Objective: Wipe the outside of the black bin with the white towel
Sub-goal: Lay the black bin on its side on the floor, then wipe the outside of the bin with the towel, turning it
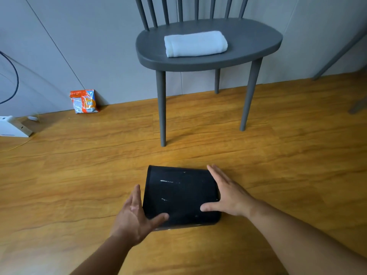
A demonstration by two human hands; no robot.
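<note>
The black bin (180, 197) lies on the wooden floor, its outside marked with a few white smears. My left hand (135, 213) rests against the bin's left side, thumb on its top face. My right hand (224, 193) lies along the right edge, fingers spread, thumb on the top face. Both hands press flat on the bin from either side rather than closing around it. The white towel (195, 44) sits folded on the seat of the grey chair (248, 48), well beyond the bin and apart from both hands.
The chair's legs (161, 108) stand on the floor just behind the bin. An orange and white packet (84, 101) leans against the wall at left. A white box (14, 127) and a dark cable (14, 76) are at the far left.
</note>
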